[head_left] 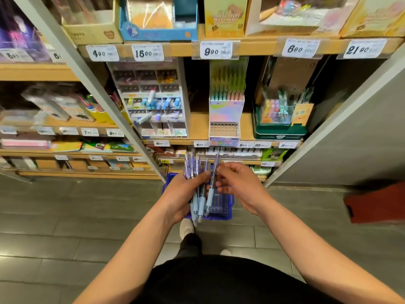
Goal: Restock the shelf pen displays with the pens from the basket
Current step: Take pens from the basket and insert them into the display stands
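Middle shelf (pixel 197 126): open dark gap between the white compartment display (pixel 153 99) and the iridescent pen display (pixel 225 110), wide enough for a hand. There is a tighter gap between that display and the green display (pixel 280 126).
Above: upper shelf edge (pixel 179 49) overhangs.
Sides: grey upright (pixel 92 88) left, grey panel (pixel 355 132) right.
Below: blue basket (pixel 221 207) on the floor (pixel 87 216), under the left hand (pixel 182 194) and right hand (pixel 238 185), both holding pens (pixel 198 172). Red object (pixel 377 202) well right.

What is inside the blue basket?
The blue basket shows bare mesh at its right side. The left hand, right hand and their pens cover the rest; contents there cannot be seen.
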`<state>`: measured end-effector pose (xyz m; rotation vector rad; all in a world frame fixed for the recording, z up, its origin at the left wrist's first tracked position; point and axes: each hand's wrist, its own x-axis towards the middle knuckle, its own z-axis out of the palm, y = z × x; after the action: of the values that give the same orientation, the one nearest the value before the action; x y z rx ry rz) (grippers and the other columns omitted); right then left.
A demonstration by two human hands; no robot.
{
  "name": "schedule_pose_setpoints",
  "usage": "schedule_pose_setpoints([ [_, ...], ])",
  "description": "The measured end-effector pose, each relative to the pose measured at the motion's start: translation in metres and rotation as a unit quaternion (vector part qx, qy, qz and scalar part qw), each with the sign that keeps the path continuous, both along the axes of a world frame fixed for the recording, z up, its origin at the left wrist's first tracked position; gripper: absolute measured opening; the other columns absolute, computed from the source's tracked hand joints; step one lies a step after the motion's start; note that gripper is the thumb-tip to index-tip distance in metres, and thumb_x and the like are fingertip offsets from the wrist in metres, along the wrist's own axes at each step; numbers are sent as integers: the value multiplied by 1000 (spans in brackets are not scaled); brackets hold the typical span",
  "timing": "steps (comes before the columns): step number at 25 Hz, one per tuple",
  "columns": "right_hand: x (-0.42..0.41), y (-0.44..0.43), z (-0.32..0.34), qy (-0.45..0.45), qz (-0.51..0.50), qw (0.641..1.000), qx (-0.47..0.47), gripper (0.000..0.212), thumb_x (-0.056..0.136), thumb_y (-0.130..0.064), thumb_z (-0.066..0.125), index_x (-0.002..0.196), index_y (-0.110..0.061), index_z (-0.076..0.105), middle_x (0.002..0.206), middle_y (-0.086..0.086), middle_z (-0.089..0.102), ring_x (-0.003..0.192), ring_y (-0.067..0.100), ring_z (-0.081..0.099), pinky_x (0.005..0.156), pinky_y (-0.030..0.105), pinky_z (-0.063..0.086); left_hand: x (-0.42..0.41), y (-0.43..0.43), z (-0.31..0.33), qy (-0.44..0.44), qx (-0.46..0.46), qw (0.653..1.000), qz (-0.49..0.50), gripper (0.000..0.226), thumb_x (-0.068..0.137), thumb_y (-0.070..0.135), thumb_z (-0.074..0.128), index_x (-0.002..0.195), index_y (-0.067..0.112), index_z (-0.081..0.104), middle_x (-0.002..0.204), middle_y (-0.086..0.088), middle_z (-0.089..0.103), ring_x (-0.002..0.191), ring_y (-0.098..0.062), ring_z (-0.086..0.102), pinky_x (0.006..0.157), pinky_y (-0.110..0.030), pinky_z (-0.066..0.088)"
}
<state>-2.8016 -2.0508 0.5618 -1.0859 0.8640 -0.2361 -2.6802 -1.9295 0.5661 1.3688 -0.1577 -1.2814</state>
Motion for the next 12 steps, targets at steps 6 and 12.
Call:
schedule_pose_setpoints([
  [6,47,-31,11,-5,-25,999,-38,8,97,-18,65,99,-11,68,80,5,68,64,15,66,63,28,58,55,-46,13,-51,-7,997,-56,26,93,19,73,115,7,72,101,-16,77,88,-27,73,79,-39,58],
  [12,93,-59,13,-1,-62,996,-67,8,96,-17,67,97,-10,71,77,3,72,73,14,68,78,32,61,114,-72,6,-8,-14,998,-58,31,85,23,80,112,7,74,97,-17,75,80,-27,70,75,-38,59],
])
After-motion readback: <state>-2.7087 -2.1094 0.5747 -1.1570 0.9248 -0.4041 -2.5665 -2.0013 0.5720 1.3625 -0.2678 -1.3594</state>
